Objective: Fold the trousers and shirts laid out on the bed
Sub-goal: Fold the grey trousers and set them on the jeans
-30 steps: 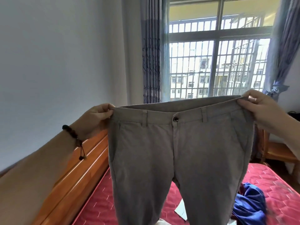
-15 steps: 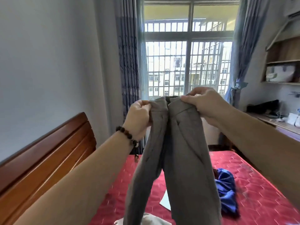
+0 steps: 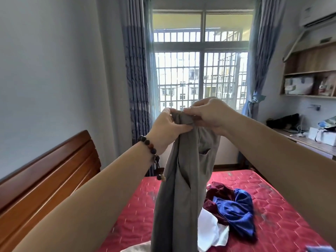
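Note:
Grey trousers (image 3: pixel 181 188) hang in the air in front of me, folded lengthwise with the two sides of the waistband brought together. My left hand (image 3: pixel 169 130), with a bead bracelet at the wrist, grips the waistband from the left. My right hand (image 3: pixel 211 115) pinches the same bunched waistband from the right, touching the left hand. The legs drop down over the red quilted bed (image 3: pixel 272 206). On the bed lie a crumpled blue garment (image 3: pixel 236 210), a maroon garment (image 3: pixel 218 193) and a white one (image 3: pixel 209 231).
A wooden headboard (image 3: pixel 45 180) runs along the left of the bed. A barred window (image 3: pixel 200 70) with blue curtains is ahead. A desk (image 3: pixel 312 144) with boxes and wall shelves (image 3: pixel 309 77) stand at the right.
The trousers were spread wide by the waistband; my hands have come together, folding them in half lengthwise, and now hold the waistband bunched between them.

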Demonstrator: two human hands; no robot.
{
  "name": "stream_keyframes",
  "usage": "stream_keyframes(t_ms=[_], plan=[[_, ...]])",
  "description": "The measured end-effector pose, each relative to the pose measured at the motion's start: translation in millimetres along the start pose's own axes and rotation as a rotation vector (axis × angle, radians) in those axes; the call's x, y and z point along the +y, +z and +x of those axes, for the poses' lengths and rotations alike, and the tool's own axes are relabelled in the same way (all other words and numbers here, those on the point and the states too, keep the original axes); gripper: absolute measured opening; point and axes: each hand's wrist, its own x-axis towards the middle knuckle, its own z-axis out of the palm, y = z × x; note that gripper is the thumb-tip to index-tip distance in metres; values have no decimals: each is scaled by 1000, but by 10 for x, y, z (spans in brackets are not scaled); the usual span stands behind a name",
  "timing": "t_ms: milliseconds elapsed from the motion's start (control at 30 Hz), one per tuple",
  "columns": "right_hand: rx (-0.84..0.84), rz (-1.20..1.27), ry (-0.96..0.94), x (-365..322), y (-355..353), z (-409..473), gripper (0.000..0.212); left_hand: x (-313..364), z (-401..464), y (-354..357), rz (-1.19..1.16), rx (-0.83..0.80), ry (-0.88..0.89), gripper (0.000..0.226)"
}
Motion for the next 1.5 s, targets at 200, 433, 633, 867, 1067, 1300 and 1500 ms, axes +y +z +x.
stream_keyframes(t_ms=[200, 433, 633, 867, 1067, 1300, 1500], plan=[[200, -144, -67, 174, -430, -154, 21, 97, -14, 340, 9, 57, -14, 9], [432, -4, 14, 237, -1049, -260, 20, 259, 28, 542, 73, 186, 36, 18], [204, -26, -12, 83, -696, -439, 17, 326, -43, 956, 204, 115, 141, 22], [-71, 323, 106, 60, -896, -472, 29, 201, -119, 874, 251, -11, 186, 46], [208, -199, -277, 470, -1304, -397, 38, 250, -32, 773, -74, -61, 155, 32], [-20, 528, 6, 1173, -1555, -395, 88, 384, 52, 527, -317, -237, 216, 33], [114, 626, -200, 1005, -1303, -314, 48, 195, 45, 282, -341, -1, 154, 41]])
